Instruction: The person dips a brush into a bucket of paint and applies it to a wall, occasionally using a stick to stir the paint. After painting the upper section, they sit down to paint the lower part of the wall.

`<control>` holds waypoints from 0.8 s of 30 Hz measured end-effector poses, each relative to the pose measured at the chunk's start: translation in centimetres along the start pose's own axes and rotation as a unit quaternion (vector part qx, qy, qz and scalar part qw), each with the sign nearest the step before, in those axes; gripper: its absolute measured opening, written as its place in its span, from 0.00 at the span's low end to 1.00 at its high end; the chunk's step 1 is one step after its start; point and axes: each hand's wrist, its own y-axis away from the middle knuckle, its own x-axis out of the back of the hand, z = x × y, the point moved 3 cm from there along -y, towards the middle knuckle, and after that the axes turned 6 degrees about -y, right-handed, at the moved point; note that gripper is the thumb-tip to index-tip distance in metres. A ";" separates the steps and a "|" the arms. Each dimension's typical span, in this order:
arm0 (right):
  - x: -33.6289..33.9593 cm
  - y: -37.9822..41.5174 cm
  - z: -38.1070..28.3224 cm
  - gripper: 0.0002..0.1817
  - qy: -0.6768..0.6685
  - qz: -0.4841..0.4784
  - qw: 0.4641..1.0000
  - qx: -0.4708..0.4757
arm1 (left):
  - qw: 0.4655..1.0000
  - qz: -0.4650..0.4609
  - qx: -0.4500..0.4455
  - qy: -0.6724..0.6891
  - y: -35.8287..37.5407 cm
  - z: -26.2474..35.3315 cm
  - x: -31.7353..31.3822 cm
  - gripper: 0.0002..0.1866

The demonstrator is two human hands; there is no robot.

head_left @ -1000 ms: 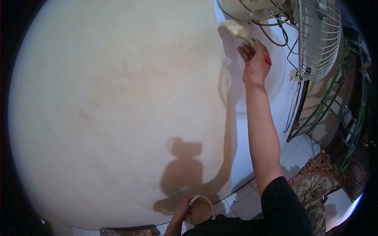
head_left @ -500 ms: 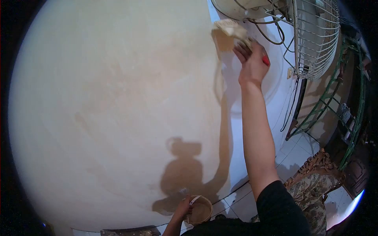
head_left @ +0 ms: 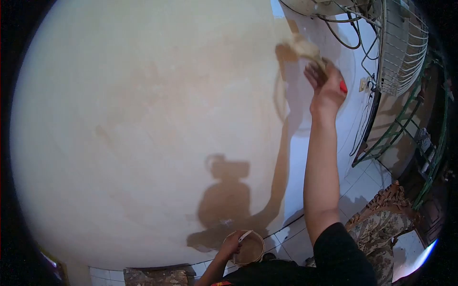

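Observation:
My right hand [head_left: 328, 88] is raised at arm's length and closed round the handle of a wide paintbrush [head_left: 306, 47]. A red handle end shows beside the palm, and the brush head is smeared by motion. It is right at the wall [head_left: 191, 119], along the border between a cream area and a white area [head_left: 296, 162]. Low down, my left hand [head_left: 231, 244] grips the rim side of a small round bucket [head_left: 253, 248], near its pale handle. Light brownish contents show inside the bucket.
A caged fan [head_left: 405, 47] with dangling cables juts out at upper right. Wall sockets [head_left: 365, 85] sit below it. Further right stands a green metal frame [head_left: 405, 128]. A carved, patterned armchair [head_left: 374, 229] is at lower right on white floor tiles [head_left: 298, 240].
The brush in my right hand has moved down along the border, farther below the fan. The view has shifted, so the fan and wall edge appear farther right. My left hand keeps hold of the bucket.

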 end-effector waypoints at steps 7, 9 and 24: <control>-0.5 -3.2 2.2 0.12 -0.024 0.006 1.000 0.006 | 0.992 -0.046 -0.108 -0.038 -1.8 -0.9 -0.5 0.17; 3.5 -1.6 2.7 0.14 0.036 0.059 0.997 -0.036 | 0.975 -0.031 -0.197 -0.093 -2.1 -1.1 -0.6 0.17; 0.6 -5.3 1.5 0.18 -0.039 -0.028 0.997 -0.056 | 0.986 -0.043 -0.143 -0.080 -4.9 -2.4 -1.2 0.22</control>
